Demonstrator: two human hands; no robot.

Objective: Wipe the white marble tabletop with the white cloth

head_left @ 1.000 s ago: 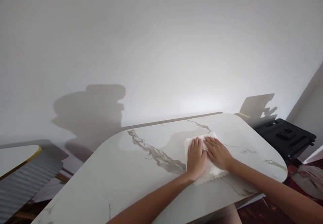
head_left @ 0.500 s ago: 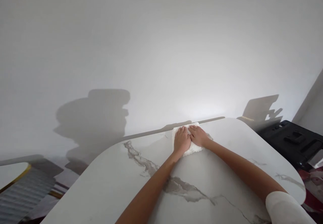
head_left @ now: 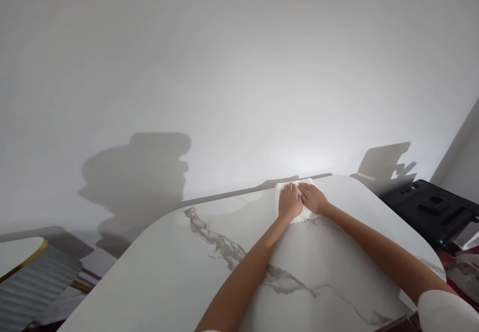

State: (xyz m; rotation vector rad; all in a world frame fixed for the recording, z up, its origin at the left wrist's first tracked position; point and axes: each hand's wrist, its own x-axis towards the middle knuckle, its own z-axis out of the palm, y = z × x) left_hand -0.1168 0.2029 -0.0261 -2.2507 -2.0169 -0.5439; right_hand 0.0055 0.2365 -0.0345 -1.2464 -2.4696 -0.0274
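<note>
A white cloth [head_left: 304, 215] lies flat on the marble-patterned table [head_left: 168, 257], close to its far edge by the wall. On the cloth's left half rests my left hand [head_left: 290, 202], palm down with the fingers stretched forward. My right hand [head_left: 313, 198] presses flat on the right half, its fingers pointing left and forward. The two hands touch or nearly touch at the thumbs. Much of the cloth is hidden under them, though its borders show all round.
A pale wall [head_left: 239, 72] rises right behind the table and carries shadows. To the right stands a black case-like object [head_left: 430, 212]. At the lower left is a white-topped piece [head_left: 22, 252] with gold trim and a ribbed grey side.
Both hands have slid to the right along the far edge, and the cloth has moved with them. They stay flat on it.
</note>
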